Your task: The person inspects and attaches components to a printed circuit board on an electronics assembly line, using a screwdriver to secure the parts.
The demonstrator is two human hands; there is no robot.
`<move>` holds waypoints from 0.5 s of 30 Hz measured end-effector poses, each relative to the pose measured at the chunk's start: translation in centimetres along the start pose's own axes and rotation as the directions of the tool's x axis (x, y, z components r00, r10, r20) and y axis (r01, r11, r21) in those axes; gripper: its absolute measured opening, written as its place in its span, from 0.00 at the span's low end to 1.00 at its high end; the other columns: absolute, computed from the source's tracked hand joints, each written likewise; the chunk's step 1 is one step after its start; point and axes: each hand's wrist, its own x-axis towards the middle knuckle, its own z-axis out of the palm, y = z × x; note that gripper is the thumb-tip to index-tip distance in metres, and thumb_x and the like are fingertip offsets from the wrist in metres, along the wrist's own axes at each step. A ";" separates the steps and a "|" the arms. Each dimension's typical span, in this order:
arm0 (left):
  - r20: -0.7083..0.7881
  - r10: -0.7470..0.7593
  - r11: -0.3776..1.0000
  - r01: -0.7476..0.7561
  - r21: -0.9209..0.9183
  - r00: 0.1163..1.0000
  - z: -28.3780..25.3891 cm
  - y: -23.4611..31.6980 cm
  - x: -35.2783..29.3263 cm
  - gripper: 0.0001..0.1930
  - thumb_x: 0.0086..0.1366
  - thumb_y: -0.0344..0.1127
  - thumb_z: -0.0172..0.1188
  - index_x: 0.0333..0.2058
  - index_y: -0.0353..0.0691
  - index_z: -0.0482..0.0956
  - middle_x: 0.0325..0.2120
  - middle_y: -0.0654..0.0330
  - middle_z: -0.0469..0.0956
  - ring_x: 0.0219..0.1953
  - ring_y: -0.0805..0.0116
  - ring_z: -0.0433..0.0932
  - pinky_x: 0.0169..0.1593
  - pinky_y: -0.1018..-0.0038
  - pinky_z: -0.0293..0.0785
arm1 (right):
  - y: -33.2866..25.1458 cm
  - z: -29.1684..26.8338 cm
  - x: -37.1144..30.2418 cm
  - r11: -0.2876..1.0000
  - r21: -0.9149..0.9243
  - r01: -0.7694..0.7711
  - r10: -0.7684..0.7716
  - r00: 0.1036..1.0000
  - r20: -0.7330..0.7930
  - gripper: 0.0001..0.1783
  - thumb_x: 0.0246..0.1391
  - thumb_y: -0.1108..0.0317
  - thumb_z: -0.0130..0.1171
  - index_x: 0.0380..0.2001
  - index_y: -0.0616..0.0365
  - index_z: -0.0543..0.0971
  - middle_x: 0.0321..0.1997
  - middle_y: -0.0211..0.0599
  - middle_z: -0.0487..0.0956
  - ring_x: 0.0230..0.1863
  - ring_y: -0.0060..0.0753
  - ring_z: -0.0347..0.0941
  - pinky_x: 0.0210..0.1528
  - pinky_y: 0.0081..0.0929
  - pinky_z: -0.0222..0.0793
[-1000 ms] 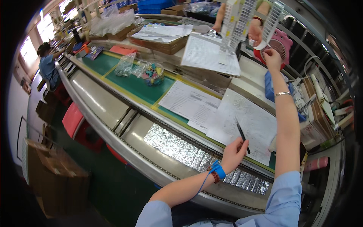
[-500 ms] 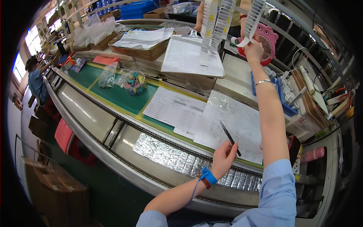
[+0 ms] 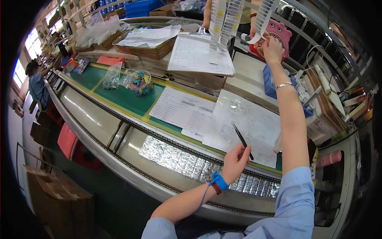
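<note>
My left hand [image 3: 235,162] is closed around slim black tweezers [image 3: 242,139], tips pointing away over a printed drawing sheet [image 3: 250,115]. Far ahead at the upper right, my right hand [image 3: 273,49] has its fingers bent together beside the curled lower end of a hanging white label strip [image 3: 265,18]. Whatever those fingers pinch is too small to make out. Another person's hand [image 3: 258,44] meets mine at the strip, in front of a pink fan [image 3: 276,30] shaped like an animal. More label strips [image 3: 231,20] hang to the left.
A clipboard with a form [image 3: 201,53] lies on the ledge, beside a carton [image 3: 155,49] stacked with papers. Printed sheets [image 3: 181,107], a tub of small colourful parts [image 3: 140,83] and a plastic bag [image 3: 112,75] rest on the green mat. A blue bin [image 3: 269,81] stands under my right forearm.
My right hand has shifted slightly right and up from the strip's end, and the other person's fingers now show beside it. My left hand stays nearly still with the tweezers.
</note>
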 end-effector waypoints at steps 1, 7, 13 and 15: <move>-0.008 0.000 1.000 0.000 0.005 1.000 -0.1 0.3 0.0 0.13 0.63 0.37 0.53 0.24 0.36 0.67 0.11 0.65 0.69 0.15 0.83 0.65 0.20 0.82 0.59 | 0.3 -0.4 -0.1 0.999 0.040 -0.034 0.034 0.999 -0.002 0.15 0.52 0.58 0.49 0.41 0.51 0.72 0.42 0.38 0.74 0.45 0.41 0.69 0.45 0.45 0.62; -0.001 0.074 0.997 -0.074 -0.035 0.997 0.1 -0.1 0.3 0.12 0.64 0.37 0.52 0.25 0.36 0.68 0.12 0.66 0.69 0.16 0.84 0.65 0.20 0.83 0.57 | 3.9 -4.4 -2.2 0.995 0.097 0.018 -0.009 0.995 -0.098 0.13 0.52 0.61 0.47 0.40 0.53 0.71 0.39 0.40 0.73 0.44 0.44 0.69 0.44 0.48 0.62; 0.021 0.130 0.991 -0.129 -0.031 0.991 0.4 -0.6 0.4 0.12 0.64 0.36 0.52 0.24 0.36 0.68 0.12 0.66 0.68 0.16 0.84 0.65 0.20 0.83 0.57 | 7.0 -12.3 -10.3 0.738 0.660 0.139 -0.266 0.959 0.095 0.06 0.46 0.75 0.43 0.25 0.61 0.71 0.29 0.43 0.71 0.34 0.39 0.69 0.36 0.30 0.63; 0.019 0.146 0.989 -0.146 0.031 0.989 0.1 -0.4 0.4 0.12 0.64 0.36 0.52 0.24 0.36 0.68 0.12 0.66 0.69 0.16 0.83 0.65 0.19 0.83 0.57 | 6.4 -18.0 -15.7 0.706 0.708 -0.006 -0.341 0.873 0.348 0.06 0.42 0.78 0.42 0.22 0.62 0.70 0.22 0.41 0.70 0.27 0.35 0.68 0.31 0.27 0.62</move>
